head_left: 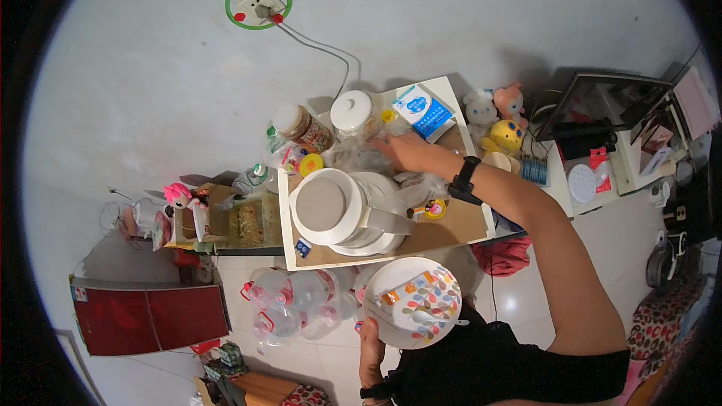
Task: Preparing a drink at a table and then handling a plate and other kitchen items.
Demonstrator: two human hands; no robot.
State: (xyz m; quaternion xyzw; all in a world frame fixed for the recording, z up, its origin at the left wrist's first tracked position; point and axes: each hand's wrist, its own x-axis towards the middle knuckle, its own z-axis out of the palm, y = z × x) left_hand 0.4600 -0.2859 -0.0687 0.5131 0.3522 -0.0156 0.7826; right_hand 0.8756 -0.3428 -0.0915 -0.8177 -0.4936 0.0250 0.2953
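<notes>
A white plate (380, 321) with a colourful leaf pattern is gripped at its left rim by my left hand (370, 342). On the plate lie small orange-and-white sachets (406, 288) and a white spoon (432, 318). My right hand (412, 153) reaches over a white-edged tray into crumpled clear plastic bags (359, 158). Its fingertips are partly lost among the plastic, so I cannot make out a grip. Just in front of the bags stands a white kettle (321, 207) with a grey lid, its handle pointing right. A blue-and-white packet (423, 111) lies beyond my right hand.
The tray (376, 259) also holds a brown-filled jar (303, 126), a white-lidded container (352, 113) and a yellow-lidded tub (310, 165). Plush toys (505, 135) and a dark monitor (602, 105) stand right. Large clear bottles (297, 297) sit below. A power cord (323, 49) runs down the wall.
</notes>
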